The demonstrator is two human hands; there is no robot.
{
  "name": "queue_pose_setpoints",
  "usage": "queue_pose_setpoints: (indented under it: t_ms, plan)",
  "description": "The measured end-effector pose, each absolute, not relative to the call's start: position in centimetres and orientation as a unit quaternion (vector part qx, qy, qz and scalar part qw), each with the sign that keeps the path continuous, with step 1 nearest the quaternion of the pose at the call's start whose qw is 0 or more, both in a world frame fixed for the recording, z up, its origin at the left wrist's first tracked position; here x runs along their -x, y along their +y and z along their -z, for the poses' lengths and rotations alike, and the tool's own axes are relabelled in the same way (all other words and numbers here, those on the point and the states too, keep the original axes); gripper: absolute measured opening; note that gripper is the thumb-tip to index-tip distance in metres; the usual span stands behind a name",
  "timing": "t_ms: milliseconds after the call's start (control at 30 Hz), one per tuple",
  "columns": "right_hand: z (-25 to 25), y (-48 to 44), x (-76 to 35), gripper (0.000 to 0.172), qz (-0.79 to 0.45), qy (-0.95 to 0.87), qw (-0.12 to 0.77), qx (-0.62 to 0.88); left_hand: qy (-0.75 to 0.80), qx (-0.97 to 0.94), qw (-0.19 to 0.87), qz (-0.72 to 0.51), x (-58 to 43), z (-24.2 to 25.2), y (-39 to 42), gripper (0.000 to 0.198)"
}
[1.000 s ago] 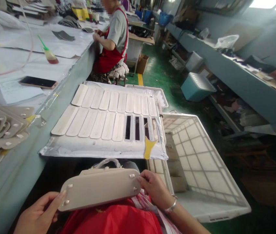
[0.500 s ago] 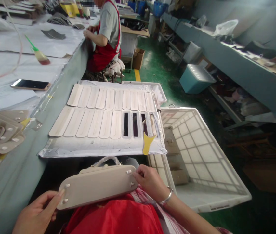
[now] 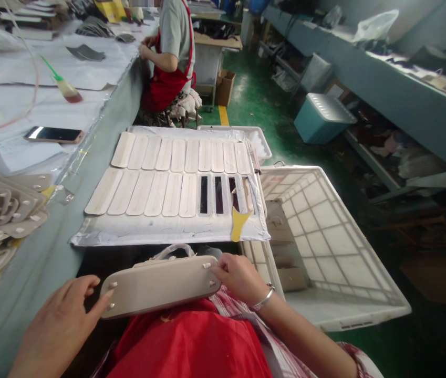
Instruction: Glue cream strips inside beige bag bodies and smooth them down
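A beige handbag [image 3: 159, 289] rests against my lap, its flat base turned up toward me. Small white-covered feet stick out near both ends of the base, and a wrapped handle [image 3: 173, 251] shows at its far side. My right hand [image 3: 238, 275] has closed fingers gripping the bag's right end beside a foot. At the left end, my left hand [image 3: 65, 315] has its thumb by the feet, while the other fingers are spread away from the bag. Beyond the bag lies a white-covered board [image 3: 159, 231] with two rows of pale rounded strips [image 3: 152, 194].
A yellow cut piece [image 3: 240, 223] lies on the board's near edge. On the right stands a white crate [image 3: 325, 236] with boxes inside. The left bench [image 3: 49, 231] bears stacked beige panels [image 3: 13, 205], a phone [image 3: 55, 134] and a glue bottle [image 3: 67, 89]. A co-worker [image 3: 173, 52] sits ahead.
My left hand's fingers have opened away from the bag's left end, with the thumb still by the feet. My right hand keeps its grip. The view has shifted slightly.
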State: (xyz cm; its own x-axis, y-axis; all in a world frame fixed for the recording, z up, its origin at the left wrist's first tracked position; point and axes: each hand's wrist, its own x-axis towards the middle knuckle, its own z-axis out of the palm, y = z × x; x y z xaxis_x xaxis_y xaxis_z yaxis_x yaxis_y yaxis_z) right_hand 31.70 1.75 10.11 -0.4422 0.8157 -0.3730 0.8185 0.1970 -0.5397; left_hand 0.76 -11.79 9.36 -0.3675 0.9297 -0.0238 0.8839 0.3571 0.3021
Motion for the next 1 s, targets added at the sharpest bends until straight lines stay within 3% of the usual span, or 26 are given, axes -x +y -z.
queue_pose_setpoints:
  t_ms: [100, 233, 500, 800, 1000]
  plan:
    - [-9.9, 1.6, -31.8, 0.023, 0.348, 0.776, -0.003, -0.526, 0.685, -0.714, 0.052, -0.136, -5.4, -9.5, -9.1, 0.048]
    - [-9.6, 1.5, -31.8, 0.021, 0.335, 0.776, -0.010, -0.534, 0.524, -0.833, 0.116, -0.136, -12.6, -8.1, -5.1, 0.074]
    - [-9.4, 2.0, -31.7, 0.015, 0.329, 0.779, -0.010, -0.533, 0.547, -0.807, 0.173, -0.141, -15.6, -6.7, -3.1, 0.063]
    - [-5.0, 0.9, -31.9, 0.036, 0.545, 0.615, -0.138, -0.552, 0.562, -0.797, 0.179, -0.129, -16.0, -6.8, -3.1, 0.067]
    - [-4.7, 0.2, -31.8, 0.039, 0.487, 0.644, -0.161, -0.568, 0.570, -0.783, 0.178, -0.177, -12.4, -8.6, -5.2, 0.076]
